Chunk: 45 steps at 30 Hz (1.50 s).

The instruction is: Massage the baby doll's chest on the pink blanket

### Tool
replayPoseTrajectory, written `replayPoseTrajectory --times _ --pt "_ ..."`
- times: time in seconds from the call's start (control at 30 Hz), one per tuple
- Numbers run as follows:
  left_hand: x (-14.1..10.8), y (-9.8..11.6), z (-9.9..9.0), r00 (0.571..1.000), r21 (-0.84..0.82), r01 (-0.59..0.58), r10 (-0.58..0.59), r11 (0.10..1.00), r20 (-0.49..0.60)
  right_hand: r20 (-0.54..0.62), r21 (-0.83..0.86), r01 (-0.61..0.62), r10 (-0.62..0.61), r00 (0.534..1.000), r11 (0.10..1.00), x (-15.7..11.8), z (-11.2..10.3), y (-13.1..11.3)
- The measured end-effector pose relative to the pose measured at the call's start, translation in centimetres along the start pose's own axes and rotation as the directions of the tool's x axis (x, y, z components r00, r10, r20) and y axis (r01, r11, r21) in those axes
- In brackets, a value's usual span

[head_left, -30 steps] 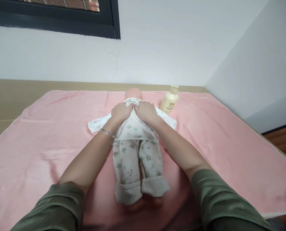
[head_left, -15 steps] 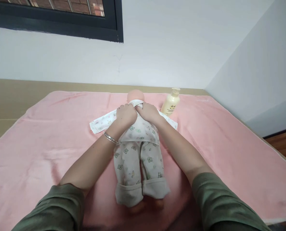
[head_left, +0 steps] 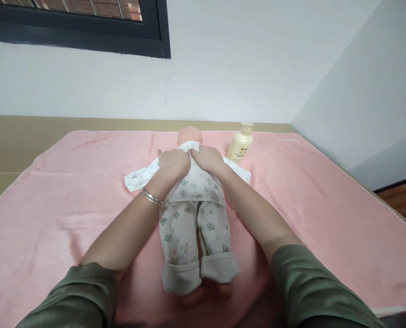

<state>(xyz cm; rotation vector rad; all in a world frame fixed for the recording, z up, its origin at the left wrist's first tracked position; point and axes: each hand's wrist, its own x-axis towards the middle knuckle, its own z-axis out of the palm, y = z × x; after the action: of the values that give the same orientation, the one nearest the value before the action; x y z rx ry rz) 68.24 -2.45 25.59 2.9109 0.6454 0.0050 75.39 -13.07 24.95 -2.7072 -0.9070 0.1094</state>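
Note:
A baby doll point(head_left: 190, 135) in printed pajamas lies on a pink blanket point(head_left: 87, 200), its head toward the wall and its feet toward me. My left hand point(head_left: 175, 163) is closed on the upper part of the white baby shirt point(head_left: 198, 182), just below the collar. Beside it, my right hand point(head_left: 208, 159) grips the same shirt, the thumbs close together at the middle. Both sleeves are spread out sideways. Matching pants point(head_left: 184, 228) with turned-up cuffs cover the legs. The fingertips are hidden.
A pale yellow pump bottle point(head_left: 239, 145) stands on the blanket, right of the doll's head. Behind the blanket runs a wooden surface edge point(head_left: 25, 132) along a white wall point(head_left: 240, 59). A dark window frame point(head_left: 121, 41) is at upper left.
The shirt's collar, folded over at the hands before, now lies smoother below the head. My left hand has opened a little at its outer finger. The view has shifted slightly.

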Motion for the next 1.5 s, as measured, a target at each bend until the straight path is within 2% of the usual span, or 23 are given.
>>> replayPoseTrajectory --times 0.07,0.13,0.23,0.37,0.43,0.53,0.63,0.77,0.87,0.97,1.1,1.2,1.3,1.4,1.5 --pt "-0.7 0.5 -0.7 0.997 0.040 -0.021 0.017 0.999 0.078 0.020 0.047 -0.018 0.017 1.000 0.999 0.8 0.1 0.8" --pt "-0.7 0.5 -1.0 0.994 0.025 -0.012 0.009 1.000 0.109 0.000 0.043 -0.027 0.027 1.000 0.999 1.0 0.4 1.0" --pt "0.2 -0.4 -0.4 0.997 -0.064 0.002 0.003 0.998 0.081 -0.067 -0.063 -0.040 0.036 0.997 0.997 0.2 0.9 0.0" --pt "1.9 -1.8 0.9 0.999 -0.218 -0.004 0.014 0.976 0.047 -0.111 -0.258 0.053 -0.084 0.990 0.965 -1.6 1.2 -1.9" --pt "2.4 -2.2 1.4 1.000 -0.255 0.004 0.002 0.967 0.022 -0.102 -0.277 0.091 -0.123 0.987 0.957 -1.9 1.1 -2.3" --pt "2.2 -1.9 1.4 0.999 -0.220 0.015 -0.022 0.975 -0.029 -0.088 -0.178 0.062 -0.079 0.993 0.982 -1.1 0.9 -1.6" --pt "1.2 -0.9 0.7 0.998 -0.087 -0.019 0.014 0.996 -0.059 -0.038 -0.043 0.033 -0.035 0.999 0.999 0.2 0.4 0.0" --pt "-0.1 0.5 -0.2 0.999 0.022 -0.044 0.044 0.999 -0.026 0.061 0.031 0.056 -0.058 0.996 0.998 1.0 -0.1 1.4" --pt "-0.2 0.4 -0.1 0.997 0.022 -0.077 0.077 0.997 0.003 0.023 -0.053 0.054 -0.053 0.998 0.997 0.5 0.0 0.9" --pt "0.7 -0.4 0.6 0.991 -0.014 -0.133 0.133 0.991 -0.026 -0.052 -0.197 0.043 -0.054 0.997 0.980 -0.8 0.5 -0.7" --pt "2.0 -1.5 1.3 0.995 -0.154 -0.101 0.096 0.983 -0.039 -0.075 -0.281 0.093 -0.119 0.990 0.955 -2.3 0.8 -2.2" --pt "2.1 -1.5 1.4 0.996 -0.201 -0.071 0.061 0.977 -0.058 -0.072 -0.231 0.064 -0.083 0.994 0.971 -2.0 0.6 -2.0" --pt "1.2 -0.6 0.8 0.997 -0.117 -0.052 0.045 0.992 -0.064 -0.048 -0.138 0.032 -0.039 0.998 0.990 -0.8 0.3 -0.8" --pt "0.2 0.2 0.2 0.997 -0.025 -0.080 0.080 0.996 -0.012 0.007 -0.043 0.035 -0.035 0.999 0.998 0.4 0.2 0.6" --pt "0.2 0.3 0.2 0.992 -0.022 -0.128 0.128 0.992 -0.015 0.037 -0.006 0.037 -0.037 0.999 0.999 1.0 0.2 1.3"
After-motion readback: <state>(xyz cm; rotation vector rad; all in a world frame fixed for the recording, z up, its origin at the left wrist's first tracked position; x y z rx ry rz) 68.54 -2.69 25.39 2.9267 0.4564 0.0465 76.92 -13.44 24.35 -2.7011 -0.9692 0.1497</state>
